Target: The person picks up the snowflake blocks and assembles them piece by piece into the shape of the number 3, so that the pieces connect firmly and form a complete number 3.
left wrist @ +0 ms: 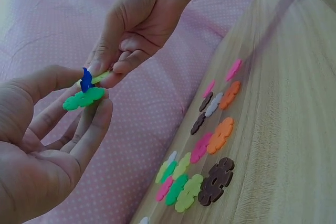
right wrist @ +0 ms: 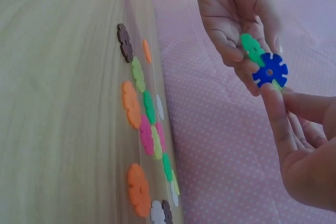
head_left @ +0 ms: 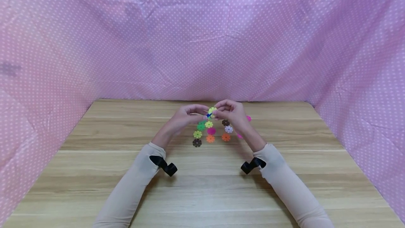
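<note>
Between my two hands, above the far part of the table, is a small cluster of notched plastic snowflake discs. My left hand (head_left: 186, 117) pinches the green snowflake disc (left wrist: 84, 98) between thumb and fingers. A blue snowflake disc (right wrist: 270, 70) stands crosswise against the green one, its slots showing in the right wrist view. On the other side my right hand (head_left: 233, 114) pinches a yellow snowflake disc (head_left: 212, 110) at the blue disc's edge. Its thumb and fingertips cover much of the yellow disc in both wrist views.
Under the hands, loose discs lie on the wooden table (head_left: 202, 185): dark brown (head_left: 197, 143), orange (head_left: 226, 137), white (head_left: 229, 129), pink (head_left: 211, 131) and several green and yellow ones. A pink dotted cloth (head_left: 202, 45) hangs behind the table. Black mounts (head_left: 164, 165) jut from both wrists.
</note>
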Available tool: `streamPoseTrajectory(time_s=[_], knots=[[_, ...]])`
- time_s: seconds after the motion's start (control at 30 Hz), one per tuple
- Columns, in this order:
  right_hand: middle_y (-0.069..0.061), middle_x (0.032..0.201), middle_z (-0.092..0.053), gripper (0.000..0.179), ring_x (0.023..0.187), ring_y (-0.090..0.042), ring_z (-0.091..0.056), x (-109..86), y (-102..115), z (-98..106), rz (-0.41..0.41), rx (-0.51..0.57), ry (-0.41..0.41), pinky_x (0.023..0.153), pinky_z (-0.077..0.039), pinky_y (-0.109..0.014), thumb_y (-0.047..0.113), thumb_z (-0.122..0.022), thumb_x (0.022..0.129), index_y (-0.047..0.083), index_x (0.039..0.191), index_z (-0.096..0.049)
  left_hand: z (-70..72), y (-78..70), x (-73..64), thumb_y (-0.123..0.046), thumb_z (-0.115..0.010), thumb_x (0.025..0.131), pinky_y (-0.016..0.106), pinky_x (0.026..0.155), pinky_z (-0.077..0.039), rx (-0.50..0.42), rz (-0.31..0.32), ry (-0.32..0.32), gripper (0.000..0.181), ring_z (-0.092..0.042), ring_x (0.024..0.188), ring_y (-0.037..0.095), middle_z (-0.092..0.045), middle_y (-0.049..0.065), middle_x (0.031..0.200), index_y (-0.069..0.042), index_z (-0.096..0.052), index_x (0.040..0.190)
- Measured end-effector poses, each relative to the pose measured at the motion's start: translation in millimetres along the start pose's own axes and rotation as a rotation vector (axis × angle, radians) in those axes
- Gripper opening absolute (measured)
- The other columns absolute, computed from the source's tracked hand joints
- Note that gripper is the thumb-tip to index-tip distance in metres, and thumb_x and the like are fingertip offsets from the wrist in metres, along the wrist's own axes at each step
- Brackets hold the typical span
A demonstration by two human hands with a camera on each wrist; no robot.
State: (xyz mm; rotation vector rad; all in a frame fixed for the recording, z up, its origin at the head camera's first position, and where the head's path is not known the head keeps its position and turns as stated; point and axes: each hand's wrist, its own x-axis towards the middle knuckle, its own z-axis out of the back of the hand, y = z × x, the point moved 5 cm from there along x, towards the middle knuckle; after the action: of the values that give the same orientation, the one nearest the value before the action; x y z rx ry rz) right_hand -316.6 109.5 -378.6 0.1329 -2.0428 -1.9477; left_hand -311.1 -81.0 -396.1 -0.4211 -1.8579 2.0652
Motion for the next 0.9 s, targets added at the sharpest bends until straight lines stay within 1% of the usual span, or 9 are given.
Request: streamPoseTrajectory(time_s=[0.13, 0.23, 0.33, 0.4, 0.47, 0.6, 0.67, 0.77, 0.9], knots=[[0.003, 0.081, -0.074, 0.024, 0.071, -0.011, -0.072, -0.1, 1, -1, -0.023, -0.094, 0.029, 0.079, -0.064, -0.043, -0.006, -0.071, 0.090, -0.015, 0.111, -0.062, -0.8, -0.5, -1.3, -0.020, -0.075, 0.093, 0.054, 0.107, -0.050, 0.020, 0.015, 0.010, 0.038, -0.068, 0.112, 0.024, -0.066, 0.012, 0.126, -0.013, -0.067, 0.130], [0.002, 0.083, -0.075, 0.025, 0.073, -0.011, -0.073, 0.4, 3, -2, -0.026, -0.141, 0.062, 0.080, -0.064, -0.045, -0.004, -0.072, 0.090, -0.014, 0.111, -0.063, -0.7, -0.9, -1.8, -0.020, -0.075, 0.092, 0.051, 0.106, -0.052, 0.040, 0.020, 0.008, 0.038, -0.067, 0.111, 0.024, -0.067, 0.011, 0.125, -0.013, -0.067, 0.129], [-0.003, 0.087, -0.075, 0.025, 0.075, -0.012, -0.073, 1.0, 4, 1, -0.029, -0.191, 0.101, 0.080, -0.063, -0.047, -0.001, -0.072, 0.091, -0.012, 0.112, -0.064, 0.4, -0.4, -1.4, -0.021, -0.076, 0.092, 0.045, 0.102, -0.055, 0.057, 0.023, 0.004, 0.038, -0.067, 0.110, 0.024, -0.068, 0.010, 0.124, -0.013, -0.067, 0.128], [-0.008, 0.090, -0.075, 0.025, 0.076, -0.013, -0.073, 1.8, 4, 4, -0.039, -0.235, 0.133, 0.078, -0.064, -0.045, 0.000, -0.073, 0.091, -0.011, 0.112, -0.065, 1.6, 0.0, -1.2, -0.021, -0.076, 0.092, 0.042, 0.099, -0.056, 0.066, 0.022, -0.001, 0.038, -0.066, 0.110, 0.024, -0.068, 0.009, 0.123, -0.013, -0.068, 0.128], [-0.012, 0.093, -0.075, 0.026, 0.078, -0.015, -0.073, 2.5, 4, 8, -0.056, -0.282, 0.175, 0.079, -0.064, -0.045, 0.000, -0.073, 0.091, -0.011, 0.113, -0.066, 3.4, 0.6, -0.6, -0.020, -0.076, 0.091, 0.039, 0.096, -0.056, 0.064, 0.023, -0.011, 0.037, -0.066, 0.110, 0.022, -0.069, 0.009, 0.123, -0.013, -0.068, 0.127], [-0.022, 0.098, -0.074, 0.025, 0.086, -0.023, -0.073, 2.0, 4, 14, -0.074, -0.401, 0.296, 0.080, -0.064, -0.037, -0.001, -0.073, 0.090, -0.010, 0.112, -0.068, 5.9, 0.6, -1.0, -0.016, -0.075, 0.091, 0.039, 0.093, -0.057, 0.050, 0.028, -0.030, 0.038, -0.065, 0.108, 0.021, -0.068, 0.010, 0.124, -0.009, -0.067, 0.128], [-0.023, 0.100, -0.074, 0.023, 0.089, -0.025, -0.072, 1.3, 2, 17, -0.075, -0.471, 0.363, 0.080, -0.063, -0.032, -0.002, -0.073, 0.090, -0.010, 0.111, -0.069, 6.7, 0.3, -1.2, -0.014, -0.073, 0.092, 0.041, 0.093, -0.057, 0.045, 0.030, -0.031, 0.039, -0.066, 0.106, 0.020, -0.067, 0.012, 0.125, -0.007, -0.065, 0.130], [-0.025, 0.102, -0.073, 0.025, 0.093, -0.027, -0.072, -0.7, -2, 19, -0.076, -0.540, 0.467, 0.080, -0.061, -0.026, -0.005, -0.071, 0.089, -0.012, 0.112, -0.068, 7.4, -0.3, -1.4, -0.013, -0.072, 0.093, 0.043, 0.093, -0.058, 0.041, 0.033, -0.029, 0.040, -0.066, 0.104, 0.019, -0.066, 0.014, 0.127, -0.005, -0.063, 0.131], [-0.023, 0.100, -0.073, 0.028, 0.091, -0.025, -0.071, -4.5, -8, 20, -0.093, -0.614, 0.552, 0.081, -0.061, -0.025, -0.006, -0.074, 0.086, -0.012, 0.113, -0.067, 7.9, 0.1, -0.9, -0.011, -0.072, 0.092, 0.041, 0.091, -0.058, 0.026, 0.035, -0.022, 0.038, -0.067, 0.103, 0.018, -0.065, 0.016, 0.127, -0.006, -0.064, 0.129]])
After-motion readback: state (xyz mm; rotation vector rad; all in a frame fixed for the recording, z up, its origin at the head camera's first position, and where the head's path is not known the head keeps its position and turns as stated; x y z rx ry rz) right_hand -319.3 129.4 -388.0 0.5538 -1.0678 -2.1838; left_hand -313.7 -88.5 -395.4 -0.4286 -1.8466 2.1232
